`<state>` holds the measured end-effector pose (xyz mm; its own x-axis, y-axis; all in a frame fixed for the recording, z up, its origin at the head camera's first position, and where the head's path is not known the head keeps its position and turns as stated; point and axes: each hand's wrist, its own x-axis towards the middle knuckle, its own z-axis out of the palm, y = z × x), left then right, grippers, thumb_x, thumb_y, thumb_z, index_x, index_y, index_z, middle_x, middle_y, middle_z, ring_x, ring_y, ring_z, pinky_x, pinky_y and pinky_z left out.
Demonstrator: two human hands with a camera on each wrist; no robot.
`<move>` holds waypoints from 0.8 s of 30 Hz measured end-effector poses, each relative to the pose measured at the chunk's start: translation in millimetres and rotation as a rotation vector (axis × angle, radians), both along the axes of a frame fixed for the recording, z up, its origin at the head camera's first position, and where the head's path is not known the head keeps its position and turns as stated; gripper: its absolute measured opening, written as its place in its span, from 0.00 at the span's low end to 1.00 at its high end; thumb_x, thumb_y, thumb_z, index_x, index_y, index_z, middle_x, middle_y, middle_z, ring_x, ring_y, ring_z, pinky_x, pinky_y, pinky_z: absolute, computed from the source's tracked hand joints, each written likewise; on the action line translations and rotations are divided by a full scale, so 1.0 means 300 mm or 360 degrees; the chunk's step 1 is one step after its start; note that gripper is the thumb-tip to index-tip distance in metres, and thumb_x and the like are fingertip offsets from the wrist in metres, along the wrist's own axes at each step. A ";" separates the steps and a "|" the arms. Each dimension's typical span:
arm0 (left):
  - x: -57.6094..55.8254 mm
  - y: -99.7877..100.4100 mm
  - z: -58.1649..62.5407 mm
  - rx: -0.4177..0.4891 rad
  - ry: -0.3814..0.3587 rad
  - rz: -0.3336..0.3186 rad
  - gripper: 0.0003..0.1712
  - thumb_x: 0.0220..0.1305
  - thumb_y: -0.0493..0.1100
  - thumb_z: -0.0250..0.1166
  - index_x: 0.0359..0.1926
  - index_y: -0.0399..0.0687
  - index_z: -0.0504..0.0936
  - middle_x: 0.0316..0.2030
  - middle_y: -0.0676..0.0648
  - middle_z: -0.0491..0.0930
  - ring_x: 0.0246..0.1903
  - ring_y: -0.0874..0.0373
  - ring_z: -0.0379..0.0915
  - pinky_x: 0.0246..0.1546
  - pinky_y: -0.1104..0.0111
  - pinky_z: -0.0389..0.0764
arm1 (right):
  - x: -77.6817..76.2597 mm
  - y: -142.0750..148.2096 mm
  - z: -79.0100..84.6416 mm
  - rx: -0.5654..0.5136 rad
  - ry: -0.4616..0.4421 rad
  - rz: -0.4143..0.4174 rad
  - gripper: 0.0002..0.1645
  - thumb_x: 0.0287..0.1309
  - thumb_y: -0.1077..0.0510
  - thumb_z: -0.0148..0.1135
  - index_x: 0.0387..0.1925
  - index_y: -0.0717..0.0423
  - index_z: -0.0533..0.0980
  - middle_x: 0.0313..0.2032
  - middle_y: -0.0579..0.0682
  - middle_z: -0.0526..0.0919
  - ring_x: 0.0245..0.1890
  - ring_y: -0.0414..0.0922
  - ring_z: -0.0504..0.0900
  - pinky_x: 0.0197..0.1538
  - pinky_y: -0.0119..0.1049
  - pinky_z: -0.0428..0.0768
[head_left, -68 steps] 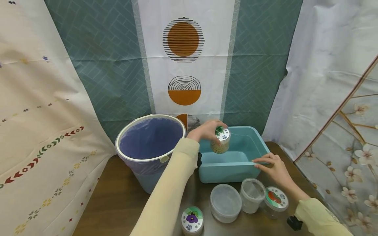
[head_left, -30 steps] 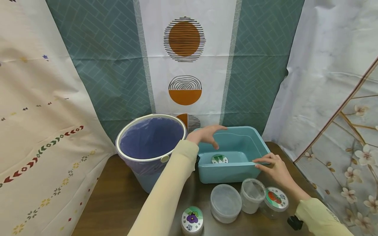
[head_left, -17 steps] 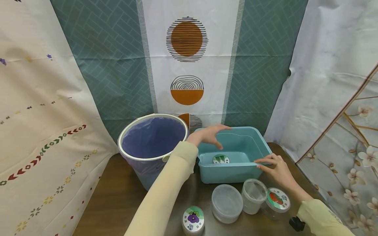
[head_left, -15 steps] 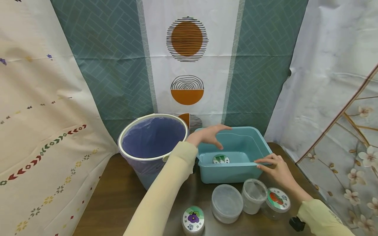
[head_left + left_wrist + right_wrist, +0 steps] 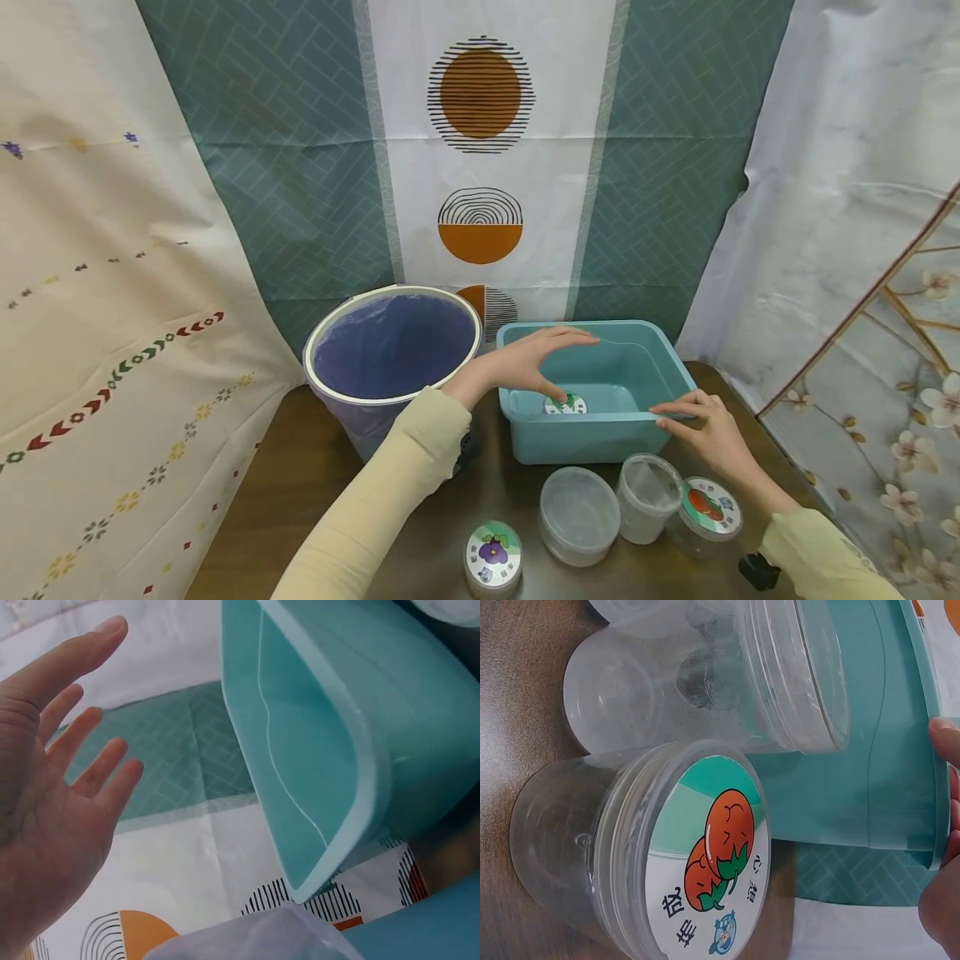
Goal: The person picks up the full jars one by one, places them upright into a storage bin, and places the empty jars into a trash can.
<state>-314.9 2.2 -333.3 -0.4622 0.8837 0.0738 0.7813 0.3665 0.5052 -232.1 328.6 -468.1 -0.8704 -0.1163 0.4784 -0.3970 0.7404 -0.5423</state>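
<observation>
My left hand [image 5: 528, 364] is over the left part of a teal plastic bin [image 5: 577, 440], fingers spread and holding nothing. Below its thumb, a round jar lid [image 5: 566, 405] with a green-and-white label shows inside the bin; the front wall hides the jar's body. In the left wrist view, the open left hand [image 5: 60, 787] is beside the bin's rim [image 5: 360, 742]. My right hand [image 5: 705, 429] pinches the bin's front rim near its right corner. The right wrist view has its fingertip [image 5: 943, 739] on the rim.
In front of the bin stand a jar with a tomato label [image 5: 705, 517], a clear lidless cup [image 5: 647, 500], a frosted round tub [image 5: 579, 517] and a jar with a purple label [image 5: 492, 557]. A lined bucket [image 5: 367, 425] stands at left, against hanging cloths [image 5: 300, 167].
The left hand earlier held a jar of pale grains over the bin. It let go, the jar now sits inside, and the hand has drawn back slightly left. The right hand stayed at the rim.
</observation>
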 end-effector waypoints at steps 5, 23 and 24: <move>0.062 -0.041 -0.023 0.0066 0.0014 -0.0076 0.52 0.56 0.45 0.75 0.76 0.56 0.56 0.77 0.51 0.54 0.77 0.56 0.48 0.73 0.58 0.62 | 0.003 0.001 0.000 -0.0002 -0.0001 0.0003 0.12 0.55 0.58 0.71 0.42 0.44 0.87 0.36 0.44 0.75 0.38 0.40 0.65 0.39 0.32 0.62; 0.256 -0.190 -0.175 -0.0070 0.0029 -0.0150 0.53 0.56 0.47 0.75 0.76 0.62 0.55 0.76 0.56 0.55 0.77 0.59 0.48 0.75 0.59 0.58 | -0.001 -0.001 -0.005 -0.0017 0.0044 0.0031 0.13 0.54 0.61 0.72 0.42 0.46 0.87 0.36 0.46 0.76 0.37 0.38 0.64 0.39 0.31 0.61; 0.266 -0.198 -0.191 -0.0074 0.0027 -0.0152 0.53 0.55 0.47 0.75 0.76 0.61 0.55 0.76 0.56 0.55 0.76 0.59 0.49 0.75 0.60 0.58 | -0.001 0.002 -0.006 -0.0014 0.0040 0.0026 0.13 0.54 0.60 0.71 0.42 0.46 0.87 0.36 0.45 0.76 0.38 0.38 0.64 0.39 0.31 0.61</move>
